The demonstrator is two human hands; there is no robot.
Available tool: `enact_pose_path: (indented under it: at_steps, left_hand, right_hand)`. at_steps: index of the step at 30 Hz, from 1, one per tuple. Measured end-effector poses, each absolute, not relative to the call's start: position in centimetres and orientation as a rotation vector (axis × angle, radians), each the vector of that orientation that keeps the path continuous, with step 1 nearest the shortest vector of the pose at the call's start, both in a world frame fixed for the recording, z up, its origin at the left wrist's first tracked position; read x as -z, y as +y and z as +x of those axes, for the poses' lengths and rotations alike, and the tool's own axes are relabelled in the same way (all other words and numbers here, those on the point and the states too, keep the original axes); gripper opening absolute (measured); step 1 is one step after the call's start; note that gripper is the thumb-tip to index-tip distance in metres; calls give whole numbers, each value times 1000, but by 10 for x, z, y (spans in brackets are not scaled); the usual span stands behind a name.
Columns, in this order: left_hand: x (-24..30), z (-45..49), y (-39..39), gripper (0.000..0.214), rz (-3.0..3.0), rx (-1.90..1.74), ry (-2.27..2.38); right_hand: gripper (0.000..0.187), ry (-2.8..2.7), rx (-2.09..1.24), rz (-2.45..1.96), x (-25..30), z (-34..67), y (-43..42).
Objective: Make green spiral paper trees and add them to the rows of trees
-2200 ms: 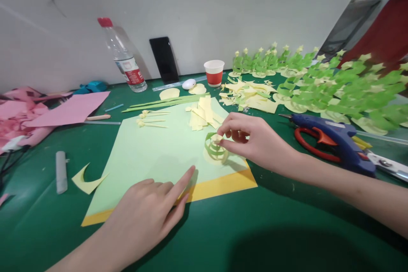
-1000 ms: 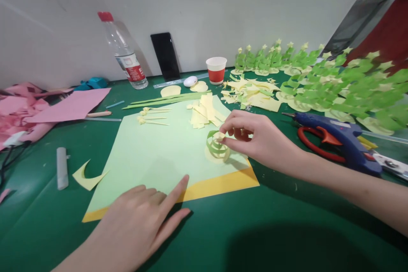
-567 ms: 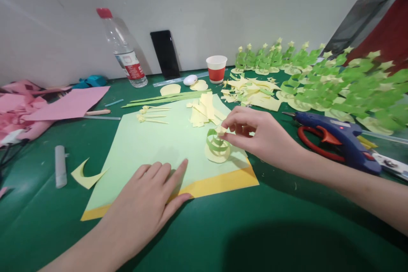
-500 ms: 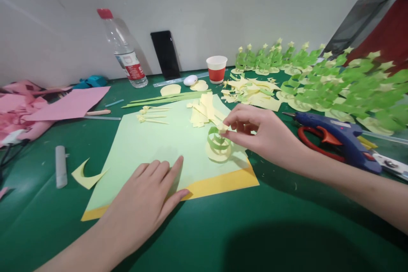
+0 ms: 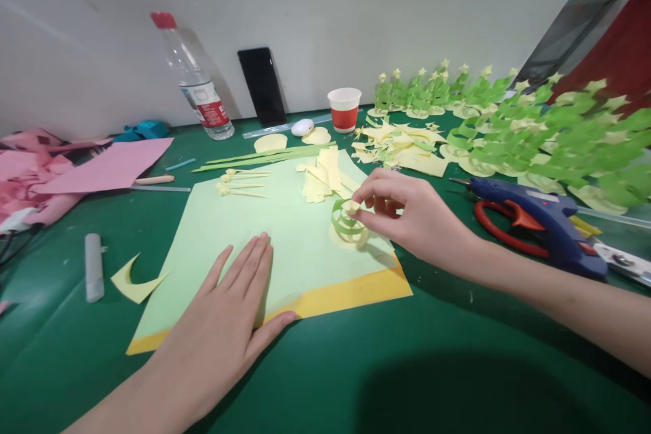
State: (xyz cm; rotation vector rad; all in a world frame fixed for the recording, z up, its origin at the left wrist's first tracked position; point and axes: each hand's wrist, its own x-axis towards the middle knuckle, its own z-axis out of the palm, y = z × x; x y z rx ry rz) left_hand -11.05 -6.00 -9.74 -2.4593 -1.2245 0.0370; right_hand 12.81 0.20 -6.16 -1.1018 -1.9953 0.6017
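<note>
The spiral [image 5: 348, 224], judged light and easily crushed, stands at the right of the sheet [image 5: 254, 217] and is pinched at its top, seemingly the safest place, by the right hand [image 5: 411, 220], while the left hand [image 5: 224, 325] is laid flat, open and empty.

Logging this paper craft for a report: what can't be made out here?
Head view: fingertips of the right hand cover part of the small yellow paper tip on the green paper spiral.
The left hand hides the light green paper sheet beneath its palm.
Label print on the clear plastic bottle is too small.
</note>
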Motion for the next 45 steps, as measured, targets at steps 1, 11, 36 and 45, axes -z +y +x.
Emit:
enact_pose_path:
  at_steps: [1,11,36,45]
  left_hand:
    - [97,-109,-61,77,-2468,-47,-1240]
    - [84,-92,-74,71,-2619,-51,-1229]
    - [74,-104,-42,58,-2268,-294,-1300]
    - [39,-88,-3,55,-2408,-226,-1468]
  right_hand:
    - [8,-2001,-601,-1105,62,128,2]
    - [8,-1991,-609,-1105,61,129,4]
    - [9,-2027,-590,-1120,59,129,3]
    - [8,-2023,-606,-1113,60,130,3]
